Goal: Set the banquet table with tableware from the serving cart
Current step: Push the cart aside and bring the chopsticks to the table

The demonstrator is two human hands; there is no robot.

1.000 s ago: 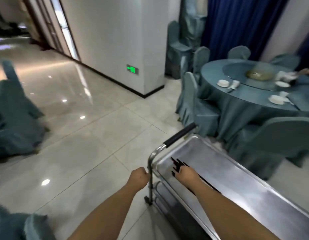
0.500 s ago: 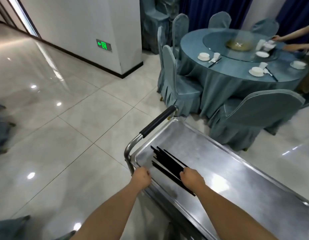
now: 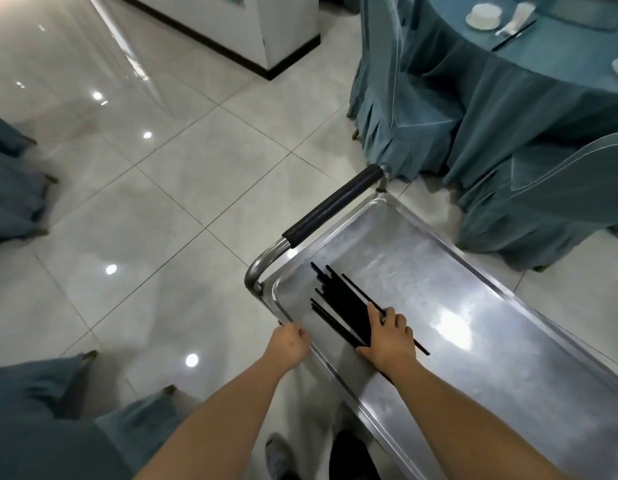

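Several black chopsticks (image 3: pixel 338 299) lie in a loose bundle at the near-left end of the steel serving cart's top tray (image 3: pixel 508 344). My right hand (image 3: pixel 387 337) lies over their near ends, with fingers and thumb curled around the bundle. My left hand (image 3: pixel 288 342) grips the cart's rim at its left corner. At the top right stands the round banquet table (image 3: pixel 550 67) under a teal cloth. On it sit a white bowl on a saucer (image 3: pixel 484 15) and a white spoon (image 3: pixel 515 19).
The cart's black padded handle (image 3: pixel 332 206) rises at its far end. Teal-covered chairs stand by the table (image 3: pixel 397 98) and beside the cart (image 3: pixel 560 202), with more at the left (image 3: pixel 13 195) and bottom left (image 3: pixel 41 410). A white pillar (image 3: pixel 266 29) stands beyond the tiled floor.
My view has dropped towards the cart. My left hand moved from beside the cart's post onto its rim, and my right hand closed further around the chopsticks.
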